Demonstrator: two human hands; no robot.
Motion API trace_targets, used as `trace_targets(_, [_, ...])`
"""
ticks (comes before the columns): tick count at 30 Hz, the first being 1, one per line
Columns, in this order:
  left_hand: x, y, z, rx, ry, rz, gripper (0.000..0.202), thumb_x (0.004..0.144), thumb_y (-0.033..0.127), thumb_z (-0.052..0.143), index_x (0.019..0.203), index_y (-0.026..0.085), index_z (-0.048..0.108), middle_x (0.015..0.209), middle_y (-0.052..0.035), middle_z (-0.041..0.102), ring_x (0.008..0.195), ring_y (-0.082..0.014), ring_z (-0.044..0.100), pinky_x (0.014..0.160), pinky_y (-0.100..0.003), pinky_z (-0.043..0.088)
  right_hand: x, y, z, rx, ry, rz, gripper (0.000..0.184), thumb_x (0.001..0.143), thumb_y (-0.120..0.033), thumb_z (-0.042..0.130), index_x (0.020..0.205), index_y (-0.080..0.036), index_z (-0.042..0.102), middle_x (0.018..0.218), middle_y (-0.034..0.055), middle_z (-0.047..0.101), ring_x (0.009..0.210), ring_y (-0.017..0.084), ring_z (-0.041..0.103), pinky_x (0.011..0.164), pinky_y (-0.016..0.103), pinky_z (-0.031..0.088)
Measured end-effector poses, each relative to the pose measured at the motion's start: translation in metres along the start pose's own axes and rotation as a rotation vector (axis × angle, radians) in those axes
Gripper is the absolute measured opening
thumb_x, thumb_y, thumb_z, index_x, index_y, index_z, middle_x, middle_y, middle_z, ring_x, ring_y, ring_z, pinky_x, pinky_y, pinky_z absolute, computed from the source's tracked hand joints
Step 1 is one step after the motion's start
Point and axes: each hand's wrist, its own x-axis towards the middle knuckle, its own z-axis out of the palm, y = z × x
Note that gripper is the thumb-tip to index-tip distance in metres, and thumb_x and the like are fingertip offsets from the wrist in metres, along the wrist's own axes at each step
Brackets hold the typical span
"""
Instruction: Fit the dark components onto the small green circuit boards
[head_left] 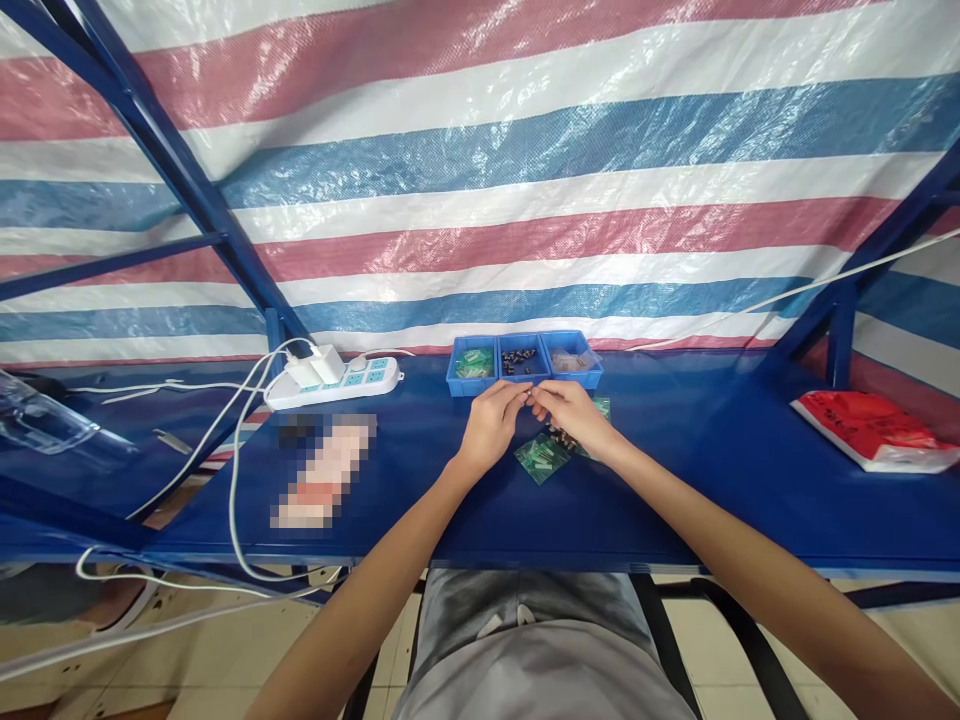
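My left hand (491,420) and my right hand (566,408) meet fingertip to fingertip above the blue table, just in front of three small blue bins. Both are closed in a pinch around a tiny part at the fingertips, too small to name. The middle bin (534,373) holds several small dark metallic pieces (517,357). Green packets (474,362) fill the left bin, and clear plastic bags (570,360) lie in the right one. Below my right hand sit a green packet (542,457) and a pile of small brassy pieces (561,436), partly hidden by that hand.
A white power strip (337,385) with plugs and trailing white cables (234,480) lies at the left. Nearer is a pixelated patch. A red and white package (874,430) rests at the right. Blue frame posts (202,190) and a striped plastic sheet (525,180) stand behind.
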Motion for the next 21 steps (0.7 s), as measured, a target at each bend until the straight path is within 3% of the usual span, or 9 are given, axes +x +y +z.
trace_targets(3, [0.0008,0.0030,-0.0007,-0.014,0.044,-0.012,0.025,0.102,0.027,0.048,0.106,0.021,0.072,0.109,-0.0060,0.073,0.099,-0.0177,0.069,0.089,-0.031,0.056,-0.0012,-0.0030,0.0020,0.043,-0.009,0.007,0.029,0.087,-0.041,0.056,0.073,-0.018,0.065,0.069,0.0042,0.064,0.065,0.017,0.061,0.052,0.025,0.042])
trace_targets(9, [0.0000,0.0023,-0.0024,-0.053,0.040,-0.128,0.021,0.100,0.029,0.051,0.105,0.022,0.071,0.098,-0.0016,0.076,0.088,-0.0158,0.071,0.080,-0.027,0.056,-0.0022,-0.0024,0.0047,0.134,-0.024,0.082,0.024,0.086,-0.037,0.057,0.076,-0.018,0.068,0.072,0.0068,0.065,0.066,0.017,0.061,0.045,0.022,0.037])
trace_targets(13, [0.0008,0.0033,-0.0028,-0.062,0.026,-0.136,0.020,0.098,0.027,0.054,0.105,0.022,0.072,0.103,-0.0017,0.077,0.089,-0.0163,0.072,0.080,-0.027,0.057,-0.0019,0.0004,0.0036,0.148,-0.019,0.083,0.024,0.086,-0.038,0.057,0.078,-0.018,0.068,0.072,0.0064,0.065,0.066,0.016,0.061,0.046,0.022,0.037])
trace_targets(21, [0.0044,-0.0028,-0.0029,-0.166,0.011,-0.186,0.027,0.093,0.029,0.062,0.117,0.023,0.072,0.112,-0.0051,0.075,0.101,-0.0217,0.072,0.073,-0.029,0.058,-0.0028,-0.0007,0.0008,-0.201,0.041,-0.203,0.024,0.093,-0.036,0.050,0.081,-0.021,0.065,0.076,0.0036,0.067,0.068,0.019,0.062,0.062,0.030,0.048])
